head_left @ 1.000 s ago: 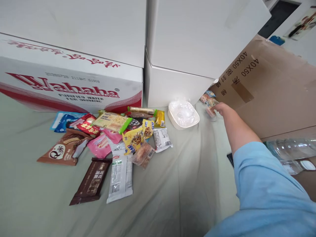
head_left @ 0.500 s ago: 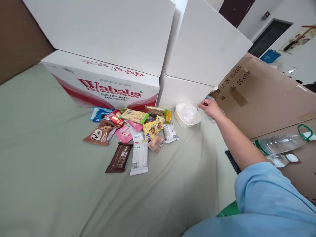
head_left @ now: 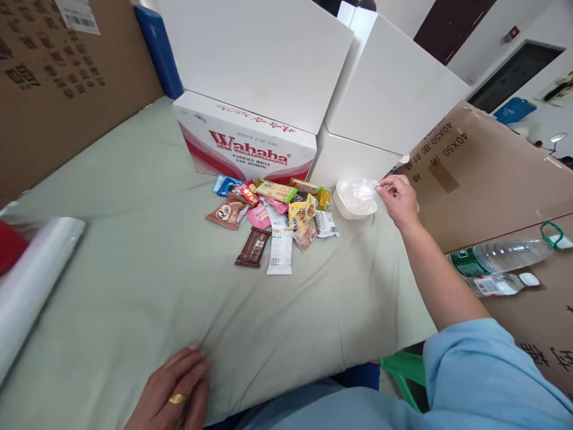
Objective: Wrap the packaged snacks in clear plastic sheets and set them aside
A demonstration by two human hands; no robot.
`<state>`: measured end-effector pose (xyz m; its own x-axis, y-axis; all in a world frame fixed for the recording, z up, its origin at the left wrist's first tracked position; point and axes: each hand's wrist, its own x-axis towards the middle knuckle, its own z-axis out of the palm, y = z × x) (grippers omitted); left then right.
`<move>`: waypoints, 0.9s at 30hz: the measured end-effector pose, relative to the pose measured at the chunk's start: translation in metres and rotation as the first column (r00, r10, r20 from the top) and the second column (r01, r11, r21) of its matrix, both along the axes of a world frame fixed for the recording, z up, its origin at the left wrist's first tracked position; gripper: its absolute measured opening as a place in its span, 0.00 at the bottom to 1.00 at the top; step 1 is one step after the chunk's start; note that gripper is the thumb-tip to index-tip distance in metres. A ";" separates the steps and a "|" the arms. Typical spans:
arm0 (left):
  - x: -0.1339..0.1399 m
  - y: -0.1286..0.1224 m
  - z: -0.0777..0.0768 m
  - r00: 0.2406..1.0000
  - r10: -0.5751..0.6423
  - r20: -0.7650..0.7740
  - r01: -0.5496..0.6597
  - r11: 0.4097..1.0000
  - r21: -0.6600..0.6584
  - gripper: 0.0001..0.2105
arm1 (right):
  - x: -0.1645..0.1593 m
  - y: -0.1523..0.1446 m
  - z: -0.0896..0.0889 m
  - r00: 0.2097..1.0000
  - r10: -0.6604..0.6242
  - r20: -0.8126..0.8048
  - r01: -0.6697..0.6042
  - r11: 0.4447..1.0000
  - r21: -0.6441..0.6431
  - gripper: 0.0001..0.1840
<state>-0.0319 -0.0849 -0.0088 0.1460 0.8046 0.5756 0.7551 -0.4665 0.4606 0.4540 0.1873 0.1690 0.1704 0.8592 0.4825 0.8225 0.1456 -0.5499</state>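
My right hand (head_left: pixel 398 200) is at the right edge of a small cream bowl (head_left: pixel 356 209). Its thumb and fingertips are pinched on a thin clear plastic bag (head_left: pixel 364 189) that lies in the bowl. My left hand (head_left: pixel 172 391), with a gold ring, rests on the cloth near the front edge; its fingers lie loosely bent and hold nothing visible. Left of the bowl is a pile of packaged snacks: a dark brown packet (head_left: pixel 253 248), a white packet (head_left: pixel 280 251), a yellow cookie packet (head_left: pixel 302 212) and a brown pouch (head_left: pixel 228 212).
Behind the snacks stands a Wahaha water carton (head_left: pixel 250 143) with white boxes (head_left: pixel 259 60) above it. A clear plastic roll (head_left: pixel 40 280) lies at the left. Large bottles (head_left: pixel 505 257) and cardboard (head_left: pixel 447 173) are at the right, with a green stool (head_left: pixel 407 370) below.
The view has shifted, bringing my left hand and the plastic roll into sight. My right hand now lifts the bag's edge slightly at the bowl.
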 end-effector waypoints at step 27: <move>0.114 0.129 0.022 0.450 0.089 0.888 0.606 0.701 -0.377 0.19 | -0.172 -0.163 -0.140 0.506 -0.028 -0.862 -0.573 0.736 -0.361 0.31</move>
<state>0.0819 0.0443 0.0129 0.1755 0.9842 -0.0232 -0.2446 0.0664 0.9674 0.2818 0.0245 0.0292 -0.0956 0.9537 -0.2850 -0.0217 -0.2882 -0.9573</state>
